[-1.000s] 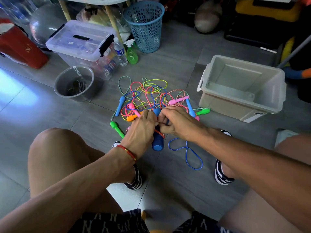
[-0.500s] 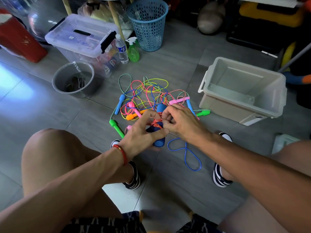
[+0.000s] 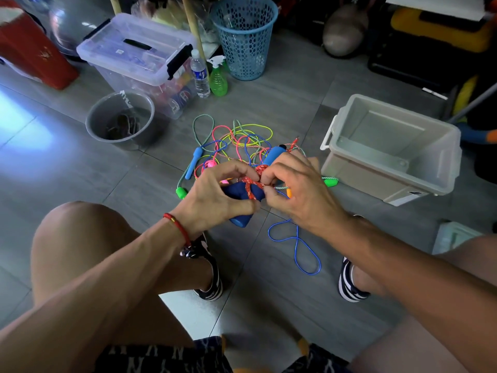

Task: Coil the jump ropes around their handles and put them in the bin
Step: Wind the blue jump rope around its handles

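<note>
The blue handles (image 3: 243,196) are gripped by the left hand (image 3: 212,200), while the red braided rope (image 3: 254,181) is pinched by the right hand (image 3: 298,192). The grey bin (image 3: 390,146) is seen nearby, to the right.

Left hand (image 3: 212,200) grips blue handles (image 3: 243,196); right hand (image 3: 301,192) pinches red rope (image 3: 254,181) wound round them; bin (image 3: 390,146) right, rope pile (image 3: 234,146) beyond
</note>
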Demonstrator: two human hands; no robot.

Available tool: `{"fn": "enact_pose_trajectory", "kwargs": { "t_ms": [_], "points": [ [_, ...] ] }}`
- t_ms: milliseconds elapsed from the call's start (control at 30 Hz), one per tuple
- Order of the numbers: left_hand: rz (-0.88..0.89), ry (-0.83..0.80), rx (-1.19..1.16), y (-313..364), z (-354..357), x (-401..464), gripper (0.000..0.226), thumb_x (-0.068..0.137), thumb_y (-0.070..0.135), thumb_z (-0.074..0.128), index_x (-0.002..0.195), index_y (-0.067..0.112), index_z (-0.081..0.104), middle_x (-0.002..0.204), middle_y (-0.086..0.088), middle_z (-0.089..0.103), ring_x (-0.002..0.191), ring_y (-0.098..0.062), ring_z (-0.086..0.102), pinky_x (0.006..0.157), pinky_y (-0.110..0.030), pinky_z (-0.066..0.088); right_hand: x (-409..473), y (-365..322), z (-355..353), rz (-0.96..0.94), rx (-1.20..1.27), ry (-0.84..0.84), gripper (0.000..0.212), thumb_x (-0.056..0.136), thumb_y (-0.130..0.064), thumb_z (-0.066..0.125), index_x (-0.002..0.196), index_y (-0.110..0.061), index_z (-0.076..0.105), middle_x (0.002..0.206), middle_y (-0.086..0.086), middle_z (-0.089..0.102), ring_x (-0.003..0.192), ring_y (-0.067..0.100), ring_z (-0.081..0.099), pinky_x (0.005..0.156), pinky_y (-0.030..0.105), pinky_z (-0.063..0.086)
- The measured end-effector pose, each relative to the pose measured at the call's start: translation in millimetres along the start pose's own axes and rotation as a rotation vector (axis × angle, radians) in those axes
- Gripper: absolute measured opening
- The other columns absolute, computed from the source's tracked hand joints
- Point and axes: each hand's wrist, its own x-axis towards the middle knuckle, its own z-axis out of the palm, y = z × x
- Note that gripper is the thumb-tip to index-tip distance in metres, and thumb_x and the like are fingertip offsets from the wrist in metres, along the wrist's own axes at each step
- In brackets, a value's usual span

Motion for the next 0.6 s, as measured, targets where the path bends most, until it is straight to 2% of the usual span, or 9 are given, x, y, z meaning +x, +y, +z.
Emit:
{"fn": "enact_pose_trajectory", "kwargs": {
  "t_ms": [67, 167, 267, 333, 433, 533, 600],
  "points": [
    [0.007, 0.007, -0.005, 0.1, -0.4, -0.2, 0.037, 0.067, 0.001, 0.082, 0.096, 0.019, 0.068, 0.095, -0.006, 0.071, 0.087, -0.029, 0.068, 0.086, -0.049, 0.057, -3.2, -2.7, 1.9, 0.09, 0.066, 0.036, 0.008, 0.083, -0.024, 0.063, 0.084, -0.019, 0.07, 0.09, -0.007, 0.054, 0.092, 0.02, 0.052, 0.082, 0.039, 0.038],
    [0.029, 0.046, 0.038, -1.8, 3.1, 0.6, 0.035, 0.065, 0.002, 0.079, 0.093, 0.02, 0.071, 0.093, -0.003, 0.073, 0.087, -0.03, 0.069, 0.084, -0.049, 0.058, -11.0, -3.7, 6.2, 0.17, 0.241, 0.048, 0.005, 0.088, -0.014, 0.066, 0.086, -0.015, 0.07, 0.092, -0.004, 0.05, 0.09, 0.011, 0.05, 0.082, 0.025, 0.041],
    [-0.022, 0.119, -0.04, -4.4, 6.5, 3.9, 0.028, 0.064, 0.007, 0.076, 0.087, 0.023, 0.073, 0.09, -0.003, 0.075, 0.084, -0.029, 0.072, 0.081, -0.051, 0.061, -14.0, -4.7, 9.3, 0.161, 0.223, 0.006, 0.005, 0.094, -0.013, 0.064, 0.091, -0.014, 0.066, 0.096, 0.002, 0.05, 0.087, 0.015, 0.052, 0.079, 0.033, 0.047],
    [-0.046, 0.167, -0.094, -4.2, 8.8, 5.5, 0.025, 0.067, 0.004, 0.076, 0.087, 0.019, 0.074, 0.087, -0.002, 0.074, 0.078, -0.021, 0.072, 0.079, -0.048, 0.063, -12.9, -9.3, 8.0, 0.169, 0.237, 0.04, 0.007, 0.097, -0.013, 0.062, 0.091, -0.013, 0.065, 0.096, 0.004, 0.049, 0.082, 0.015, 0.052, 0.075, 0.027, 0.046],
    [-0.071, 0.188, -0.214, -1.2, 13.2, 5.1, 0.022, 0.071, -0.002, 0.076, 0.09, 0.008, 0.072, 0.081, -0.002, 0.07, 0.072, -0.015, 0.067, 0.076, -0.041, 0.063, -12.4, -17.0, 5.0, 0.139, 0.254, 0.044, 0.006, 0.097, -0.012, 0.063, 0.097, -0.012, 0.069, 0.1, 0.003, 0.051, 0.084, 0.008, 0.053, 0.077, 0.016, 0.045],
    [-0.06, 0.199, -0.218, 0.7, 14.4, 7.2, 0.018, 0.079, -0.011, 0.072, 0.093, 0.0, 0.069, 0.08, -0.005, 0.069, 0.068, -0.013, 0.067, 0.069, -0.034, 0.061, -10.8, -15.4, 0.7, 0.132, 0.3, 0.032, 0.014, 0.094, -0.006, 0.064, 0.103, -0.012, 0.071, 0.104, 0.003, 0.054, 0.087, 0.012, 0.06, 0.076, 0.03, 0.056],
    [-0.036, 0.204, -0.212, 1.6, 11.6, 8.8, 0.015, 0.082, -0.011, 0.069, 0.093, -0.001, 0.068, 0.082, -0.007, 0.069, 0.069, -0.01, 0.068, 0.067, -0.029, 0.059, -8.3, -12.9, -2.9, 0.114, 0.315, 0.037, 0.019, 0.092, -0.001, 0.064, 0.105, -0.011, 0.073, 0.104, 0.003, 0.058, 0.09, 0.014, 0.062, 0.079, 0.037, 0.057]
  ]
}}
